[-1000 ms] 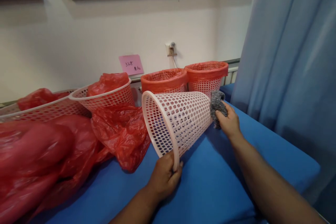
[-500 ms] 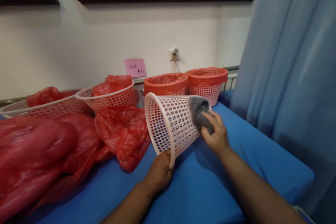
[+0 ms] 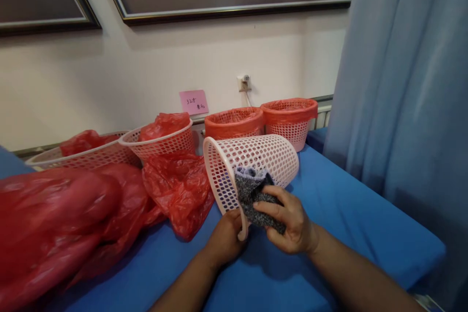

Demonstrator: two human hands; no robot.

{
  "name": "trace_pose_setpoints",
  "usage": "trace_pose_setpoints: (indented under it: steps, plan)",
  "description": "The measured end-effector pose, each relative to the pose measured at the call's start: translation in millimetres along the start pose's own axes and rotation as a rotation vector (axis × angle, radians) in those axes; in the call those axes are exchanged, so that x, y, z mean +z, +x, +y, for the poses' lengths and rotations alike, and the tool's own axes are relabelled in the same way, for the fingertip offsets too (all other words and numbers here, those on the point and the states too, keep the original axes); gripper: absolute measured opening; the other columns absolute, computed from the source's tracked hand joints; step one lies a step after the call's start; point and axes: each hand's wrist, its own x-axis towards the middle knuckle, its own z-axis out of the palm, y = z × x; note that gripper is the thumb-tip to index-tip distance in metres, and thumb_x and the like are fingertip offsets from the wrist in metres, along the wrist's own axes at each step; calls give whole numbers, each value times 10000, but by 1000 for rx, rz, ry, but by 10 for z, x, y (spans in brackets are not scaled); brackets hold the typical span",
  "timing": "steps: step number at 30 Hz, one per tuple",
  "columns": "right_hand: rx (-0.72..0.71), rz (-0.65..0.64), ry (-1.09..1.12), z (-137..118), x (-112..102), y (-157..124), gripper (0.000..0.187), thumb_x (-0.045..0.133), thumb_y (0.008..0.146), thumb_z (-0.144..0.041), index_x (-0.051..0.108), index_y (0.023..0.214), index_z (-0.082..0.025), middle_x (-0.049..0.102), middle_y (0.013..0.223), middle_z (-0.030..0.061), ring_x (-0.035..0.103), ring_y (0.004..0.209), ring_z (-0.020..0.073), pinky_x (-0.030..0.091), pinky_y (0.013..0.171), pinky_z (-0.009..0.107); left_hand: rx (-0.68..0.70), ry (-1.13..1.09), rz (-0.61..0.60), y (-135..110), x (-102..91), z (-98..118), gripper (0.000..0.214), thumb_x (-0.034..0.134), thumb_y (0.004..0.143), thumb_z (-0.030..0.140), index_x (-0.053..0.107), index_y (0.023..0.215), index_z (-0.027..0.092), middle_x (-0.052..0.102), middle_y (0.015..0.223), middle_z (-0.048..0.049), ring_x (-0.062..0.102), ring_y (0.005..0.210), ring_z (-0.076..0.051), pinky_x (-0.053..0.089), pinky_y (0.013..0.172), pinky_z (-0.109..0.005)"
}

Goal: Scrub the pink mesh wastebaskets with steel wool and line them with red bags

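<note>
Pale pink plastic is forming the holed basket (image 3: 268,156), which is lying tipped on its side over the blue sheet (image 3: 365,224), its mouth facing left and its base pointing right. The left hand (image 3: 227,238) is gripping the lower part of the rim, its fingers curling into the mouth. The right hand (image 3: 288,219) is clutching a dark grey cloth (image 3: 252,195), fingers and thumb closing around it, and is holding it against the basket's near side, close to the rim. Just left of the mouth, a crumpled red bag (image 3: 179,195) is lying on the sheet, and a bigger red heap (image 3: 62,224) is spreading beside it. Behind the tipped basket, two upright baskets (image 3: 234,126) (image 3: 288,129) are wearing red liners folded over their rims. Farther left, two pale baskets (image 3: 173,146) (image 3: 95,160) are holding bunched red plastic. On the wall (image 3: 153,68) beyond, a pink note (image 3: 193,102) is showing handwriting, and a socket (image 3: 243,84) is sitting to its right. Framed pictures (image 3: 234,11) (image 3: 51,27) are hanging above, while a blue curtain (image 3: 398,83) is draping down the right side.
</note>
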Motion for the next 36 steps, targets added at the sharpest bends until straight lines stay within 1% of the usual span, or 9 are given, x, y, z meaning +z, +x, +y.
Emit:
trace_pose_setpoints:
  steps: [7,10,15,18,20,23,26,30,36]
  plan:
    - [-45,-157,4,47,47,-3,594,566,713,-155,610,1303,-212,592,1267,126,656,985,238,594,800,387,-95,-252,226,-136,-9,88,332,545,980,446,717,974,162,734,849,-57,698,871,-234,591,846,-344]
    - [14,-77,-87,153,76,-43,585,568,745,-161,606,1324,-235,575,1335,124,650,1091,256,587,888,418,-130,-291,246,-128,-25,55,381,517,1001,450,753,1051,155,760,906,-64,712,862,-232,596,870,-354]
    - [598,324,-337,815,-147,-148,465,552,829,-245,655,1281,-209,622,1288,130,621,1209,290,493,1086,509,-190,-296,215,-133,-39,-86,407,508,1012,412,702,1299,199,748,1239,-101,672,1216,-284,498,1107,-442]
    - [786,393,-399,1017,-242,-175,467,553,838,-322,660,1276,-197,648,1221,124,638,1166,295,490,1088,528,-187,-246,141,-147,-32,-170,408,514,1005,405,688,1329,227,731,1296,-95,670,1230,-271,500,1112,-424]
    - [687,328,-388,896,-185,-157,489,564,843,-292,630,1322,-222,607,1299,124,606,1236,294,491,1095,512,-194,-202,101,-141,-22,-216,400,514,1005,390,681,1336,239,722,1316,-89,673,1223,-259,508,1103,-409]
    - [340,105,-255,481,13,-101,604,574,806,-176,555,1403,-267,499,1444,121,558,1312,292,523,1067,483,-185,-165,57,-110,-8,-267,385,493,1011,365,682,1324,244,732,1295,-89,695,1165,-254,524,1081,-414]
    - [65,-74,-53,152,155,-48,690,567,735,-153,524,1417,-253,484,1431,130,622,1183,270,597,914,416,-183,-212,27,-85,-9,-281,363,530,991,379,700,1285,250,741,1273,-90,709,1123,-270,565,1017,-398]
    - [14,-177,44,76,153,6,674,549,703,-177,538,1373,-250,553,1332,122,657,1006,240,605,790,389,-191,-254,124,-96,-38,-215,497,661,897,532,682,1313,262,738,1281,-85,703,1132,-303,585,978,-377]
    - [57,-202,7,147,154,-9,639,553,715,-161,573,1347,-252,565,1354,120,651,1074,256,598,858,408,-193,-325,223,-90,-68,-109,561,539,922,667,795,1128,212,802,1061,-82,747,907,-278,619,891,-371]
